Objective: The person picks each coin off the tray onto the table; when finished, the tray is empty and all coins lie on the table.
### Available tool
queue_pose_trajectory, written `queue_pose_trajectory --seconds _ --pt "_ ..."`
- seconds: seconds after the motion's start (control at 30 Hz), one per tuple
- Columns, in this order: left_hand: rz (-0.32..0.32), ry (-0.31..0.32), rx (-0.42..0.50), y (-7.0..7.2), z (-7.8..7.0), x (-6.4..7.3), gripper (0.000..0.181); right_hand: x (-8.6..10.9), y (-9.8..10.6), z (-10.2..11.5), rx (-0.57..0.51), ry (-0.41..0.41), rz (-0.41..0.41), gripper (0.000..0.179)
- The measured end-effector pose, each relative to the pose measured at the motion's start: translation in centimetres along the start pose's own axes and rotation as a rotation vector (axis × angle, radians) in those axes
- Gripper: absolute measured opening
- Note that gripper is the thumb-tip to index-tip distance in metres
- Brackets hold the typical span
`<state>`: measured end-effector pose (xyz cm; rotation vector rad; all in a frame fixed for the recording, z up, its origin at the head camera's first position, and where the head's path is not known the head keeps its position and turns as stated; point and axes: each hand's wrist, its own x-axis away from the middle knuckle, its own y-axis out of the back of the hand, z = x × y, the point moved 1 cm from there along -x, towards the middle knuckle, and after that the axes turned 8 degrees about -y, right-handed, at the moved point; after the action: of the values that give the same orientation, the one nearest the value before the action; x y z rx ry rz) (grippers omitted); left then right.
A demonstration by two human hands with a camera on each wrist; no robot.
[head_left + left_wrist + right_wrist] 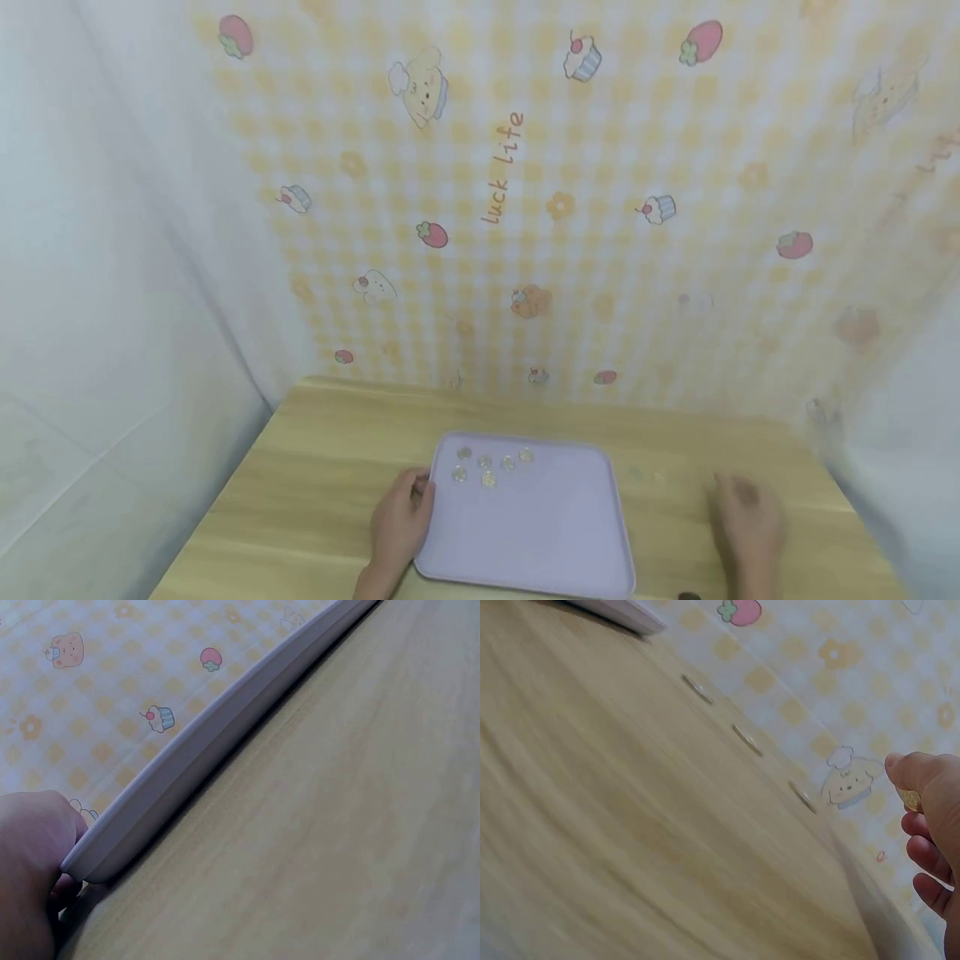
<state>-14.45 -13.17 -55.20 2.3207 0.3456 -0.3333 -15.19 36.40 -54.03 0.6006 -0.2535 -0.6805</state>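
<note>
A lilac tray (540, 533) lies on the wooden table, with several gold-coloured coins (488, 479) grouped near its far left corner. My left hand (401, 518) grips the tray's left edge; in the left wrist view the thumb side is above the rim (172, 757) and fingertips show beneath it. To the right of the tray, my right hand (750, 517) is raised over the table, blurred in the head view. Between its thumb and fingers the right wrist view shows a gold-coloured coin (910, 799). Three more coins (747, 740) lie in a row on the tabletop between tray and hand.
The wooden table (300, 500) meets a yellow checked cloth (480, 275) with cartoon prints at its back edge. White walls or sheets (112, 292) stand at the sides. A small dark thing (688, 596), cut off by the frame, sits at the bottom edge.
</note>
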Motion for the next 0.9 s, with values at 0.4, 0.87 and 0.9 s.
queue_pose_trajectory --seconds 0.4,0.87,0.9 --pt "-0.009 -0.025 -0.005 -0.4 -0.1 -0.4 0.019 -0.5 -0.4 -0.3 0.006 0.014 -0.052 0.051" --pt "-0.028 -0.050 0.002 -0.8 0.2 -0.7 0.018 -2.4 -1.5 -0.5 0.155 0.155 -0.004 0.047" --pt "-0.024 -0.049 0.000 -0.8 0.2 -0.7 0.018 -2.3 -1.5 -0.7 0.165 0.152 0.001 0.048"
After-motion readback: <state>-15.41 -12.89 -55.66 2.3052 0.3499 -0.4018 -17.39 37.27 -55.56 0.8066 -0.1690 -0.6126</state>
